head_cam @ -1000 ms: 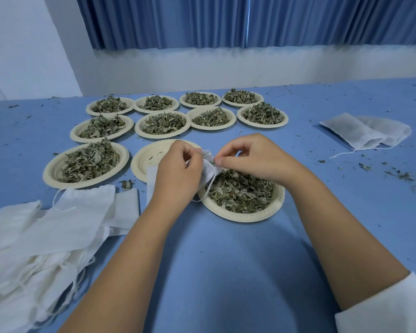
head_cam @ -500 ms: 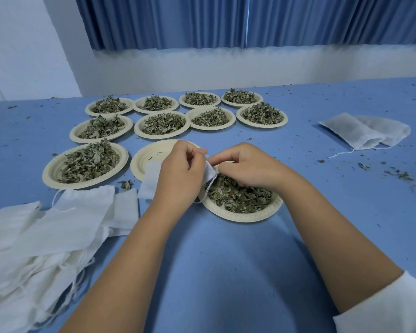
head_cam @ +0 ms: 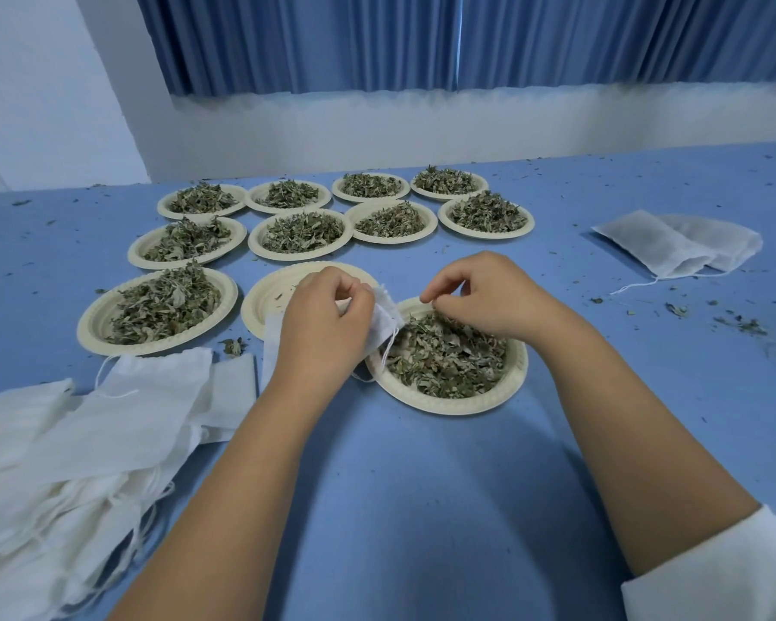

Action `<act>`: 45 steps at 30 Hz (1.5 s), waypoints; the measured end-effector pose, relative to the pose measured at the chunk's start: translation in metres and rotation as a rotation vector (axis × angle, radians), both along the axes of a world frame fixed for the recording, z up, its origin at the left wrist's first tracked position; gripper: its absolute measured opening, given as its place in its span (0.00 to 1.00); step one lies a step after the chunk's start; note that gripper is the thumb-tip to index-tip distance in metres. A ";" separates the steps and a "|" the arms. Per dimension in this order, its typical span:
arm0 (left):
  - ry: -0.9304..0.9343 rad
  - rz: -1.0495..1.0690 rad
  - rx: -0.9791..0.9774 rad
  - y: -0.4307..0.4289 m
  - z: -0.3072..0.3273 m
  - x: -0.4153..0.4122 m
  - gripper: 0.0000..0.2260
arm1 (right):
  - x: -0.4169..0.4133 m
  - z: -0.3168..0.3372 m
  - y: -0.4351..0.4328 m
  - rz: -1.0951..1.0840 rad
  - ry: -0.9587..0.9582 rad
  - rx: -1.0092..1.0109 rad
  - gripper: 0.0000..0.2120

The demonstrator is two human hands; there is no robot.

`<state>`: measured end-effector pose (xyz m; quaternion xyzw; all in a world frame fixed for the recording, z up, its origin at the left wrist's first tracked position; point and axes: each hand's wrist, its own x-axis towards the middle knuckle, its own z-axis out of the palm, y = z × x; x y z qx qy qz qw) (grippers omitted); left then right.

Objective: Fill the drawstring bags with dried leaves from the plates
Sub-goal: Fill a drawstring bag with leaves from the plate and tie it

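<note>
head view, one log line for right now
left hand: grips drawstring bag | right hand: curled above leaf plate, contents unclear | spare bags: piled at left

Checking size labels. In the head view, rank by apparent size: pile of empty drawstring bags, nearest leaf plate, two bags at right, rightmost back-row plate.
1. pile of empty drawstring bags
2. nearest leaf plate
3. two bags at right
4. rightmost back-row plate, smaller only in view; distance may explain that.
</note>
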<state>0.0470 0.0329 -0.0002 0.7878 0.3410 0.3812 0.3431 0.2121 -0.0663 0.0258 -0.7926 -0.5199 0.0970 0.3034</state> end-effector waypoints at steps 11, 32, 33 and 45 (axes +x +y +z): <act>0.012 -0.009 -0.037 0.000 0.009 -0.008 0.09 | -0.005 -0.012 0.007 0.113 -0.096 -0.236 0.20; 0.018 0.011 -0.064 -0.001 0.009 -0.008 0.09 | -0.010 -0.006 0.008 0.046 0.150 0.082 0.08; 0.017 0.010 -0.064 -0.001 0.009 -0.008 0.09 | -0.010 -0.004 0.006 0.036 0.192 0.102 0.08; 0.004 -0.002 -0.097 -0.002 0.007 -0.007 0.09 | -0.008 0.002 0.010 -0.066 0.866 0.357 0.10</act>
